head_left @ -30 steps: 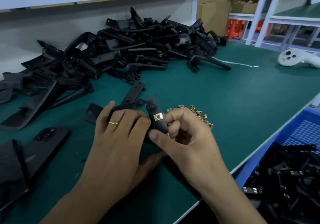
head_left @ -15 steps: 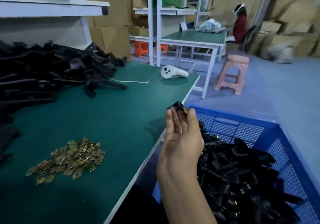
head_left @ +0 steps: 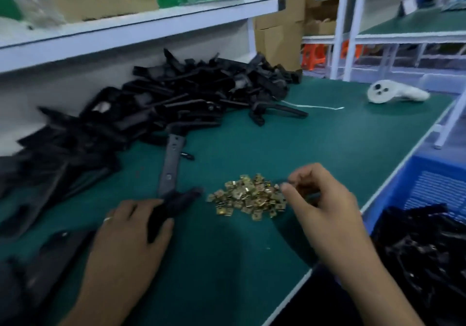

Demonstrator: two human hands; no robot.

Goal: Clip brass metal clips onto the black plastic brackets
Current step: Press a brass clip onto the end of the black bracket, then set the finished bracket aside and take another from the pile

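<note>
Nearest the camera, the person's left hand (head_left: 128, 234) lies on the green table (head_left: 227, 262) with its fingers wrapped around the near end of a black bracket (head_left: 176, 203), which points away towards the pile of clips. A ring (head_left: 109, 219) shows on one finger of that hand. The right hand (head_left: 320, 209) hangs over the right edge of the brass clips (head_left: 248, 199), fingers curled and thumb drawn in towards the fingertips; the blur makes it impossible to tell whether a clip is pinched between them. The clips lie in a loose heap on the table between the two hands. At the lower left, dark flat parts (head_left: 32, 275) rest on the table, too blurred to make out. Off the table's right edge stands a blue crate (head_left: 426, 174) with perforated walls, holding a jumble of black brackets (head_left: 423, 257), some with small bright spots on them. Just beyond the left hand a long grey-black bracket (head_left: 171, 164) lies alone, running away from the camera. Behind it, a large heap of black brackets (head_left: 161, 108) is stacked against the white back panel under a shelf (head_left: 151, 25). Farther right on the table rest a thin white strip (head_left: 315, 106) and a white handheld controller (head_left: 393, 94). Cardboard boxes (head_left: 277, 38) and white racks (head_left: 353, 27) stand beyond.
</note>
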